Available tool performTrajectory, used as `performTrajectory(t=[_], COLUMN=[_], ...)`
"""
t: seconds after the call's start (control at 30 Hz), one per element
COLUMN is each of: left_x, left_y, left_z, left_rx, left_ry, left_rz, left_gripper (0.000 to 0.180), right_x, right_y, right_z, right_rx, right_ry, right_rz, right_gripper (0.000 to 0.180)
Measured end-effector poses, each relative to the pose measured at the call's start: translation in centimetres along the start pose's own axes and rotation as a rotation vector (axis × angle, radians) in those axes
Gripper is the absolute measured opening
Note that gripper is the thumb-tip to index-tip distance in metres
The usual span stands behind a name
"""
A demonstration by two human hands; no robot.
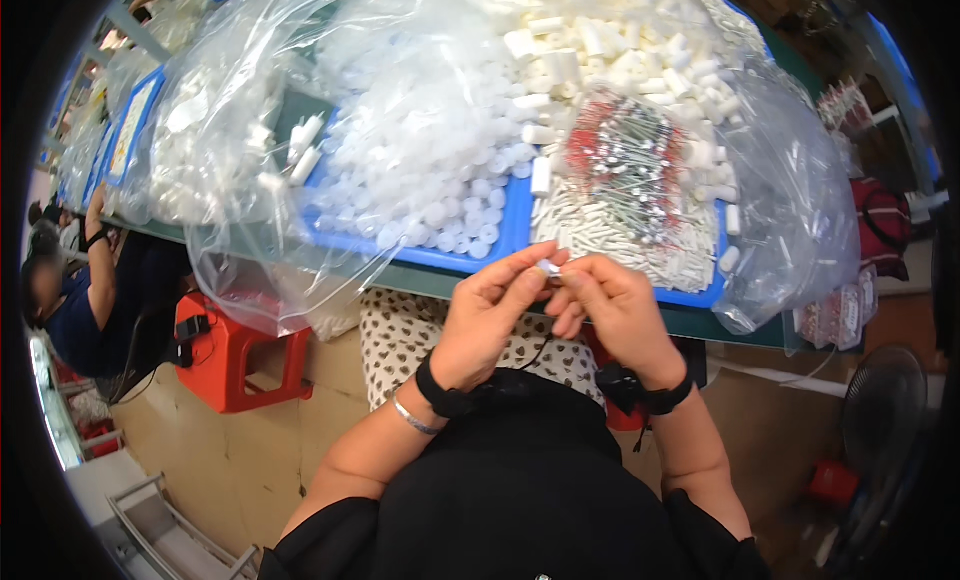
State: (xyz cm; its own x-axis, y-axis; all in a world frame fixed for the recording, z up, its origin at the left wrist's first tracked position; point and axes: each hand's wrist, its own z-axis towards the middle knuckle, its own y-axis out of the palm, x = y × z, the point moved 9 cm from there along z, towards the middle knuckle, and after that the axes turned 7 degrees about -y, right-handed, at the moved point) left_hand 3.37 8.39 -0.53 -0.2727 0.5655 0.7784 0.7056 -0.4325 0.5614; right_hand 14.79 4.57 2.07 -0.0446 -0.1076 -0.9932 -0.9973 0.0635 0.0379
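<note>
Hands: the left hand (492, 305) and right hand (612, 302) are pinching one small white part (549, 269) between their fingertips, over the lap.
Risk: the part is likely slipping free if either pinch is loosening.
Packaging: clear plastic bags (250, 160) are draping blue trays (480, 252) just beyond the hands.
</note>
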Motion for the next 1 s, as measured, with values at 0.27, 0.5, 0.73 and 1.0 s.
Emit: performTrajectory(t=[0.27, 0.5, 0.73, 1.0], left_x=[0.8, 0.2, 0.5, 0.2], left_y=[-2.5, -1.4, -2.1, -1.8], left_z=[0.2, 0.6, 0.7, 0.7], left_rx=[0.117, 0.068, 0.112, 0.091], left_ry=[0.049, -0.049, -0.040, -0.045], left_rz=[-0.063, -0.148, -0.139, -0.153], left_gripper=[0.038, 0.038, 0.037, 0.036], right_x=[-7.3, -5.8, -6.9, -6.5], right_y=[-8.0, -17.1, -19.8, -22.3], right_z=[-2.8, -4.8, -5.7, -5.6], right_rx=[0.347, 0.297, 0.418, 0.503], right_ry=[-0.479, -0.182, -0.267, -0.278], right_rz=[-1.116, -1.611, -1.453, -1.423], right_gripper=[0.017, 0.024, 0.032, 0.027])
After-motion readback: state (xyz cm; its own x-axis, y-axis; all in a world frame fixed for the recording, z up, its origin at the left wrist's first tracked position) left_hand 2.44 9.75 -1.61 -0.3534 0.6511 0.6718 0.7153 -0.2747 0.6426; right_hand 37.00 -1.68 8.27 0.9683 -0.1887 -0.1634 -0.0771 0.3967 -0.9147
